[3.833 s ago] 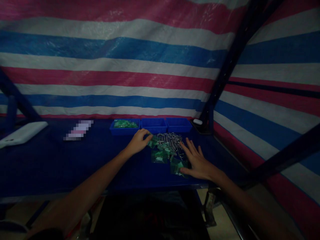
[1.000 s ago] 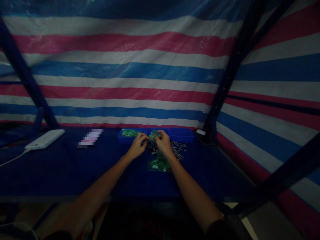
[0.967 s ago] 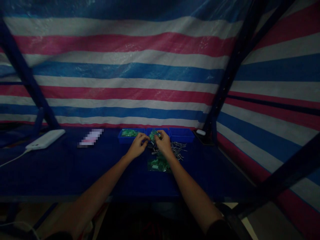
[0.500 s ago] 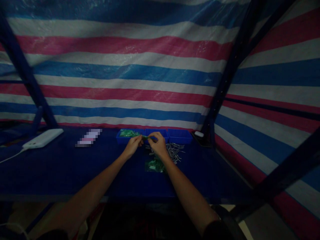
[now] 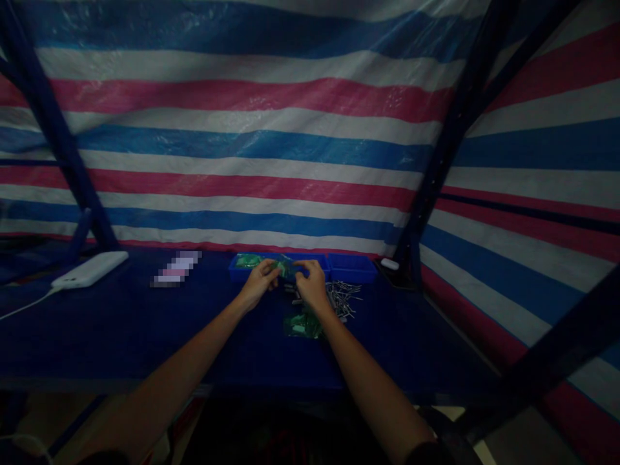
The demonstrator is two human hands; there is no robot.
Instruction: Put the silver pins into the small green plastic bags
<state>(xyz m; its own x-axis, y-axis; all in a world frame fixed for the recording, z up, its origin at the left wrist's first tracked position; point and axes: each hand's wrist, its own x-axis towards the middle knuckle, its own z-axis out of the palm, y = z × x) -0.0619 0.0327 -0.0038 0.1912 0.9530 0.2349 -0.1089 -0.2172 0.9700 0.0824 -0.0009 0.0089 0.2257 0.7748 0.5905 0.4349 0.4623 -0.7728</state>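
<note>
A small clear plastic bag with green contents [image 5: 283, 265] is stretched between my hands above the table. My left hand [image 5: 260, 281] pinches its left side, fingers closed. At the bag's right edge my right hand [image 5: 312, 282] is closed on it too. Beneath and beside my right hand lies a loose pile of thin metal pieces [image 5: 343, 298], too dim to name exactly. Another green plastic bag [image 5: 301, 325] rests on the table under my right wrist, partly covered by it. Behind my hands stands a row of blue bins [image 5: 351, 266]; the left one holds green bags [image 5: 248, 260].
A white power bank [image 5: 92, 270] with a cable lies on the blue table [image 5: 121, 336] at far left, near a blurred-out flat item [image 5: 177, 269]. A small white case [image 5: 390, 264] sits on a dark flat object at right. Blue posts and striped sheeting enclose the table.
The bag between my hands has opened out wider and shows more of its face. My right hand has shifted slightly to the right. The whole view has shifted a little.
</note>
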